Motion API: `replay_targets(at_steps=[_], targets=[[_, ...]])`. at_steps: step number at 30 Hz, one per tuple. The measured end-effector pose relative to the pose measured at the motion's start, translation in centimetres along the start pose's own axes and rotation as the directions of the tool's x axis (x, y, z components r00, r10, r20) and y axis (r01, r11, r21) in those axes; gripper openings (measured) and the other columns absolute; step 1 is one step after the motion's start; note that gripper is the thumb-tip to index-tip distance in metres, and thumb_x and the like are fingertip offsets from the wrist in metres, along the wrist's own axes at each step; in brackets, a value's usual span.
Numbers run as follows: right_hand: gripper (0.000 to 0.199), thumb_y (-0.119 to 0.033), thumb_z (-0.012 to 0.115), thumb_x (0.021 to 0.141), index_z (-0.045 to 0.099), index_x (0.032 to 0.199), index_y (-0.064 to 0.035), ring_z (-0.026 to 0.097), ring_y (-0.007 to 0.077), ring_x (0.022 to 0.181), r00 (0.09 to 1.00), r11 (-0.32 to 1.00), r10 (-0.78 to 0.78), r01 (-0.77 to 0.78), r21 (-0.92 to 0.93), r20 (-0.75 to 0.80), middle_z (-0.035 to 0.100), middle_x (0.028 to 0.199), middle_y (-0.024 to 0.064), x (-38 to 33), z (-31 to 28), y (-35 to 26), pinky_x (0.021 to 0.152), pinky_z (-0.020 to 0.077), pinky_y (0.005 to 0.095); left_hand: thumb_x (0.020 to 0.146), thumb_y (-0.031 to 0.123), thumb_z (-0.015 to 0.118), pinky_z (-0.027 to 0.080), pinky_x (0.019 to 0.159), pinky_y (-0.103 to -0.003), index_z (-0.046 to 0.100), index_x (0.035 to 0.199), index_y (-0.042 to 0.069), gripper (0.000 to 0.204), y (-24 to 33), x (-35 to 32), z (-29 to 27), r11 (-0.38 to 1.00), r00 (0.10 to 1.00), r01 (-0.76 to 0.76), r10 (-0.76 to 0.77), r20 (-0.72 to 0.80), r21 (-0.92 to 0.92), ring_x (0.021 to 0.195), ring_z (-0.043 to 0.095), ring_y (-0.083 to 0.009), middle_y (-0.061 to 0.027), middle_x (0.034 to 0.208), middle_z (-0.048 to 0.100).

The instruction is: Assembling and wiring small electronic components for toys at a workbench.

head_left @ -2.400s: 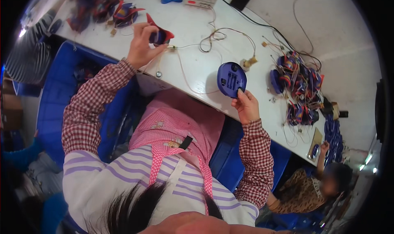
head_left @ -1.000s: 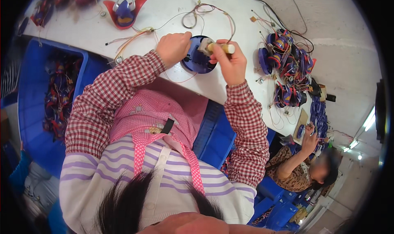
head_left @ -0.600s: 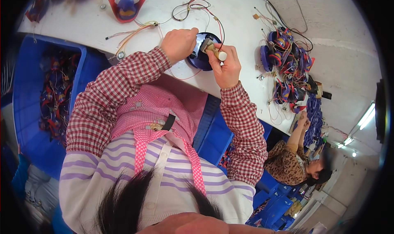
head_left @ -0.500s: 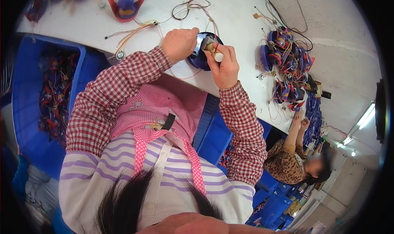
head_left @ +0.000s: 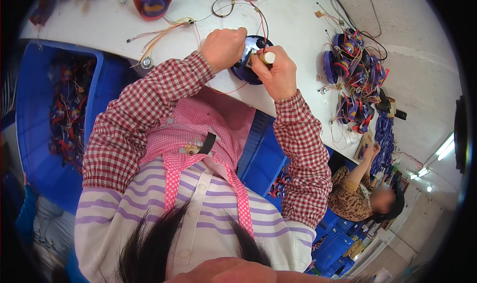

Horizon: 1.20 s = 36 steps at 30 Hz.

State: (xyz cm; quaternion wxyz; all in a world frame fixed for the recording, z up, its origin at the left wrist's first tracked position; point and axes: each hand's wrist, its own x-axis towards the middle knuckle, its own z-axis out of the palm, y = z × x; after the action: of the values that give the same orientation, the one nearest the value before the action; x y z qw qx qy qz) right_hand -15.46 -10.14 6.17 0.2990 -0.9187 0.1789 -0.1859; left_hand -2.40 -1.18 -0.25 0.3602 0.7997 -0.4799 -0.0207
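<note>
A dark blue round plastic shell (head_left: 242,75) lies on the white table with its dark hollow side up. My left hand (head_left: 223,48) is closed at the shell's left edge, its fingertips mostly hidden behind the knuckles. In my closed right hand (head_left: 279,73) is a short tool with a pale, white-ended handle (head_left: 269,58). Its flat, greyish end sits over the inside of the shell; the exact kind of tool cannot be made out. Red and black wires (head_left: 263,22) run from the shell up to a dark coiled cable (head_left: 223,6).
A red-and-purple horned piece (head_left: 153,2) and loose wires (head_left: 161,37) lie to the left. Several wired purple-red pieces (head_left: 350,67) are heaped at the right. A blue bin (head_left: 94,92) of similar pieces stands left, and a co-worker (head_left: 355,196) sits at right.
Both hands and the shell shift slightly right in the picture, along with the surroundings. My right hand has turned the tool slightly over the shell. The co-worker's arms have moved.
</note>
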Motion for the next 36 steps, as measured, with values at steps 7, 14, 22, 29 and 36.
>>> replay_targets(at_steps=[7, 14, 22, 29, 36], targets=[[0.015, -0.007, 0.07, 0.072, 0.058, 0.081, -0.0039, 0.052, 0.0187, 0.06, 0.991, 0.995, -0.101, 0.099, -0.023, -0.087, 0.055, 0.076, 0.0067, -0.4, 0.9, 0.2, 0.054, 0.0444, 0.0283, 0.085, 0.016, 0.053, 0.047, 0.055, -0.039, 0.056, 0.088, 0.002, 0.015, 0.6, -0.4, -0.4, 0.993, 0.997, 0.065, -0.068, 0.025, 0.096, 0.058, 0.06, -0.0344, -0.0141, 0.068, 0.064], [0.014, -0.008, 0.069, 0.076, 0.061, 0.084, -0.001, 0.05, 0.0137, 0.059, 0.975, 0.991, -0.129, 0.122, -0.048, -0.182, 0.057, 0.078, 0.005, -0.8, 1.1, 1.5, 0.053, 0.0426, 0.0239, 0.087, 0.018, 0.057, 0.046, 0.055, -0.033, 0.059, 0.097, 0.001, 0.02, 1.1, -4.6, -3.8, 0.99, 0.976, -0.112, 0.093, -0.197, -0.089, 0.063, 0.059, -0.0256, -0.0114, 0.083, 0.064], [0.025, -0.008, 0.07, 0.077, 0.062, 0.099, -0.0014, 0.05, 0.0152, 0.072, 0.911, 0.998, -0.032, 0.005, -0.068, -0.41, 0.056, 0.092, 0.0067, -0.9, -2.0, -1.4, 0.062, 0.0441, 0.025, 0.076, -0.001, 0.065, 0.039, 0.052, -0.022, 0.061, 0.099, 0.0, 0.024, -2.9, -17.2, -9.0, 0.95, 0.939, 0.063, -0.16, -0.306, -0.305, 0.055, 0.045, -0.0144, -0.006, 0.073, 0.053], [0.031, 0.0, 0.066, 0.075, 0.062, 0.105, -0.0063, 0.052, 0.0192, 0.076, 0.913, 0.914, -0.406, 0.406, -0.022, -0.038, 0.056, 0.104, 0.0093, 2.6, 6.8, -6.9, 0.068, 0.047, 0.0273, 0.076, -0.001, 0.066, 0.039, 0.054, -0.021, 0.063, 0.102, 0.003, 0.027, -4.3, -19.2, -9.8, 0.884, 0.822, 0.286, -0.425, -0.38, -0.37, 0.062, 0.045, -0.0138, -0.0067, 0.087, 0.052], [0.018, -0.009, 0.063, 0.08, 0.063, 0.098, -0.0088, 0.055, 0.0224, 0.078, 0.901, 0.755, -0.413, 0.419, -0.505, 0.13, 0.057, 0.095, 0.0072, 7.3, 12.6, -3.2, 0.067, 0.0482, 0.0304, 0.076, 0.005, 0.069, 0.042, 0.066, -0.024, 0.064, 0.108, 0.007, 0.032, -5.5, -15.5, -11.8, 0.978, 0.882, 0.135, -0.044, -0.469, 0.162, 0.077, 0.047, -0.0171, -0.0076, 0.099, 0.051]])
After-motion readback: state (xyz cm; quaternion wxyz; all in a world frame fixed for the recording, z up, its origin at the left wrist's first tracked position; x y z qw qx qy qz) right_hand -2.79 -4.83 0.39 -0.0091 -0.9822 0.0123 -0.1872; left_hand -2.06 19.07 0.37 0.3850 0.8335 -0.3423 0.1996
